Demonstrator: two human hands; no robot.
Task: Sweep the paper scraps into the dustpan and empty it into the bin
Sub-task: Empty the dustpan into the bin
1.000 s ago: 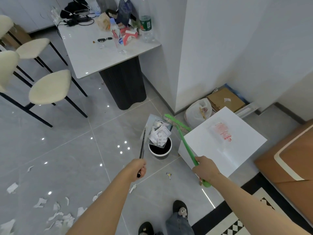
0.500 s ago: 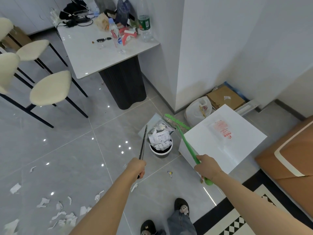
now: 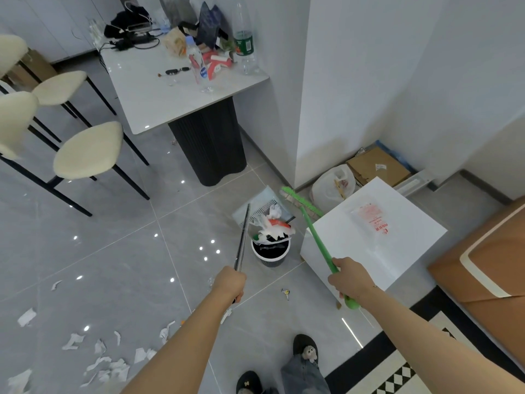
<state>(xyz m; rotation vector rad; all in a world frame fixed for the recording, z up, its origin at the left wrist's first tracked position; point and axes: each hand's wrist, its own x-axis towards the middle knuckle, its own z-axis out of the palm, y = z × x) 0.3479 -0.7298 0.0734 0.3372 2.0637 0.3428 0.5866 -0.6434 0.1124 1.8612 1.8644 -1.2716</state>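
Note:
My left hand (image 3: 230, 282) grips the dark metal handle of the pale dustpan (image 3: 262, 203), which is tipped over the small bin (image 3: 271, 253). White paper scraps (image 3: 272, 230) slide from the pan onto the bin's mouth, piled above its rim. My right hand (image 3: 348, 278) grips the green broom (image 3: 315, 237), whose head rests by the wall corner behind the bin. More torn paper scraps (image 3: 108, 365) lie on the grey floor at the lower left.
A white board (image 3: 397, 251) leans right of the bin. A plastic bag (image 3: 332, 186) and a cardboard box (image 3: 377, 166) sit by the wall. A cluttered table (image 3: 159, 92) and stools (image 3: 88, 150) stand to the left. My feet (image 3: 304, 351) are below.
The dustpan has tilted further and the scraps have slid from it down into the bin. Both hands have shifted slightly upward in view.

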